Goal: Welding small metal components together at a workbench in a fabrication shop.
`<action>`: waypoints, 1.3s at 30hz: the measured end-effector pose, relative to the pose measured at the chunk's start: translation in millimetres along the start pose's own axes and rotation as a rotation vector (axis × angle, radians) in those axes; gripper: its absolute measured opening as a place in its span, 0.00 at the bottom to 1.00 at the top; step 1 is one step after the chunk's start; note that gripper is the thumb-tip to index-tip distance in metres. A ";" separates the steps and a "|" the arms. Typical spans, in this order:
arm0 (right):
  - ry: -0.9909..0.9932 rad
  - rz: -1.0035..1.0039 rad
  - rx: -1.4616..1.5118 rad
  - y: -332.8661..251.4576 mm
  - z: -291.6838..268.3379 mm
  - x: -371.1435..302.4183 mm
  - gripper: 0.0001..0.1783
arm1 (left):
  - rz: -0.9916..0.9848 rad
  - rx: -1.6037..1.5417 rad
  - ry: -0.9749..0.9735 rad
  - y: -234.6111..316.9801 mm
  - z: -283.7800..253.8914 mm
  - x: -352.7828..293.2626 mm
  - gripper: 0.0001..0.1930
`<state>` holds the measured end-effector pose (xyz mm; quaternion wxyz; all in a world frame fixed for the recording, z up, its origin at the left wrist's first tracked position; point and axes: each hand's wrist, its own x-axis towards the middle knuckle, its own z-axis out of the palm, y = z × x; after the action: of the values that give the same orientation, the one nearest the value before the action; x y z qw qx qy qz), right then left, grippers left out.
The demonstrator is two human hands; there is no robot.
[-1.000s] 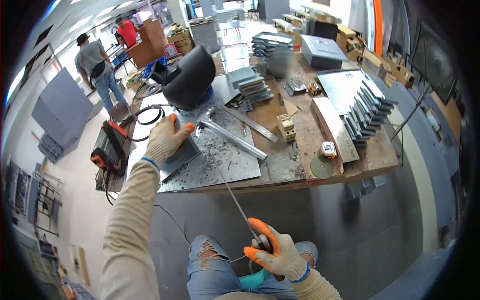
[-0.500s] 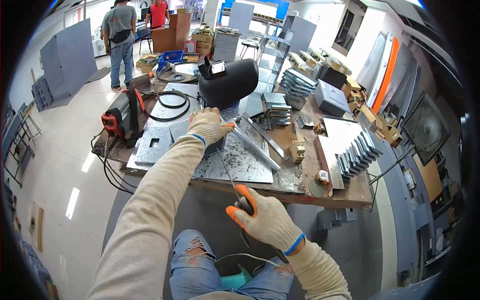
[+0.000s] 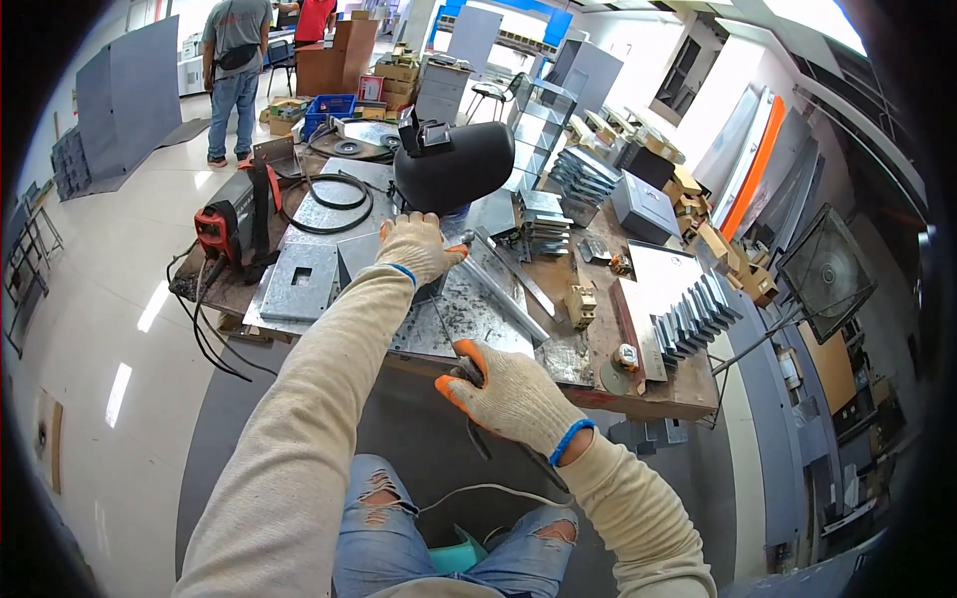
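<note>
Welding electrode holder with its thin rod point(image 3: 469, 374) sits gripped in the gloved right hand point(image 3: 508, 394) at the near edge of the metal-topped workbench point(image 3: 478, 309); gloved left hand point(image 3: 417, 246) presses, apparently flat, on a grey steel plate point(image 3: 359, 254) below the black welding helmet point(image 3: 454, 164).

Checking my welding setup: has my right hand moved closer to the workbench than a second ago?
Yes. The right hand has risen from near the knees to the workbench's front edge.

The right hand point(image 3: 510, 397) covers most of the dark tool's grip, so how its fingers close cannot be told. The left hand point(image 3: 417, 246) hides the metal beneath its palm. Small parts on the worktop point(image 3: 688, 391) blur together.
</note>
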<state>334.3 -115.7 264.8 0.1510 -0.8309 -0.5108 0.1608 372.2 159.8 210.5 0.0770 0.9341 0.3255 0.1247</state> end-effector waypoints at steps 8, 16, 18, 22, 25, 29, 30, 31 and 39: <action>0.018 -0.038 -0.024 3.0 1.1 1.3 0.31 | -0.004 0.023 0.057 3.6 5.5 -7.6 0.38; 0.017 -0.013 -0.058 -8.1 -4.9 3.5 0.30 | -0.010 0.003 -0.017 1.6 -0.6 0.0 0.43; 0.027 0.006 0.013 -8.1 -4.1 2.1 0.31 | -0.012 0.020 -0.010 0.7 0.8 0.4 0.43; 0.061 0.064 0.299 -1.5 -1.7 2.0 0.32 | -0.019 0.039 -0.006 -1.6 0.4 -0.3 0.42; 0.151 0.201 0.946 11.1 -0.1 3.3 0.32 | -0.011 0.040 -0.015 2.8 -1.1 0.1 0.40; 0.011 0.299 0.651 6.6 -15.1 -15.6 0.33 | 0.047 0.000 -0.033 25.8 10.9 9.9 0.41; -0.030 0.342 0.551 10.8 -18.5 -20.3 0.33 | 0.077 -0.019 -0.040 38.6 16.6 14.8 0.42; -0.045 0.319 0.554 2.8 -14.1 -17.4 0.33 | 0.053 -0.007 -0.035 10.6 67.2 45.2 0.42; 0.034 0.240 0.620 23.3 -17.6 -7.5 0.33 | 0.030 0.096 0.206 27.8 81.6 51.3 0.42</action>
<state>357.1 -134.1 271.9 0.3852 -0.8022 -0.3336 0.3111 450.5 165.2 148.0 -0.0033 0.9237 0.3234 0.2053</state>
